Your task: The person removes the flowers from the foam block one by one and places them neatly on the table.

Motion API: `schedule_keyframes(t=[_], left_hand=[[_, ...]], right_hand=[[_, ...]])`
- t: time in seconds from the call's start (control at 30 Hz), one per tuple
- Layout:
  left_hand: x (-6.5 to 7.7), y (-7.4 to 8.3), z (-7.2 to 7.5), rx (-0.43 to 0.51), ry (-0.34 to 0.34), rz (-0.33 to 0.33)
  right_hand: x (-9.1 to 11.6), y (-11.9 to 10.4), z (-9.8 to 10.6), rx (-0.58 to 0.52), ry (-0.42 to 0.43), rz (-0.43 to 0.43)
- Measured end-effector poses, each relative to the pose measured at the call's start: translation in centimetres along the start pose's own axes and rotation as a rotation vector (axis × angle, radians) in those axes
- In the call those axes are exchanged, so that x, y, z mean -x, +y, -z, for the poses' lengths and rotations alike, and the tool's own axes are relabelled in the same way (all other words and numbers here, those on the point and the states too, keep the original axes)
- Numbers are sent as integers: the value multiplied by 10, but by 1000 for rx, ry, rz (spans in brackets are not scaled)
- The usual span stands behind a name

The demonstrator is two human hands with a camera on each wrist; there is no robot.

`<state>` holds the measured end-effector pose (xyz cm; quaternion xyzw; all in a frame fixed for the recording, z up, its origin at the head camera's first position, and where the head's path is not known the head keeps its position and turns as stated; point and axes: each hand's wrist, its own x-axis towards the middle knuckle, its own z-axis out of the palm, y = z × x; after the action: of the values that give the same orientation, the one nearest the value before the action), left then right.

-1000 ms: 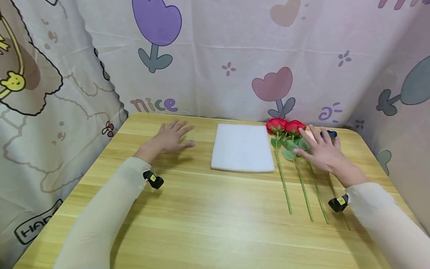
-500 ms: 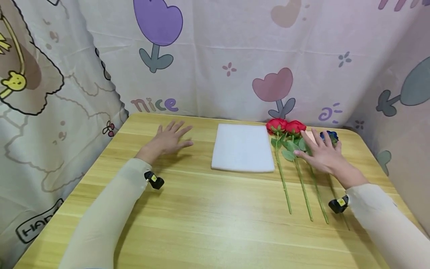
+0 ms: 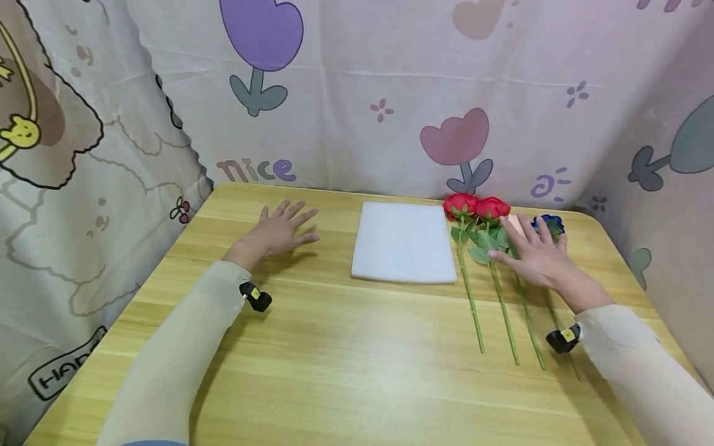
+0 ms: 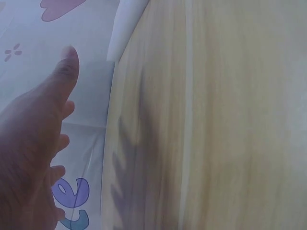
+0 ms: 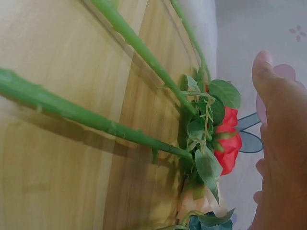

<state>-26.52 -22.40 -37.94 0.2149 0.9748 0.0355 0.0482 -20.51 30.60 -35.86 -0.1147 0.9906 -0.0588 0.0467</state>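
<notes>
My left hand (image 3: 274, 236) hovers over the left part of the table, fingers spread and holding nothing; its shadow falls on the wood in the left wrist view. Above the flowers at the right, my right hand (image 3: 538, 259) is held with fingers spread, also holding nothing. Two red roses (image 3: 460, 205) lie side by side with green stems toward me. A pale pink flower (image 3: 515, 223) is partly hidden by the right fingers, and a blue flower (image 3: 551, 225) lies just beyond them. Between the hands lies a square white foam-like pad (image 3: 404, 243).
The wooden table (image 3: 334, 359) has a printed curtain (image 3: 357, 99) hanging along its back and sides. Flower stems (image 3: 504, 322) stretch toward the front, right of the pad. A small black camera sits on each wrist.
The right hand has shifted slightly, showing more of the blue flower. The left hand has drawn a little to the left. The flowers and pad stay in place.
</notes>
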Motion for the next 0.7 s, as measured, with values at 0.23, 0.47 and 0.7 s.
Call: schedule_keyframes(t=[0.23,0.47,0.7], left_hand=[[-1,4,3,-4,3,2],[-5,8,5,4,-1,-11],[-1,11,-3,26,-5,-13]], right_hand=[[2,-1,5,12,7,7],[4,4,7,37,10,-2],[18,-20,8,-23,57,25]])
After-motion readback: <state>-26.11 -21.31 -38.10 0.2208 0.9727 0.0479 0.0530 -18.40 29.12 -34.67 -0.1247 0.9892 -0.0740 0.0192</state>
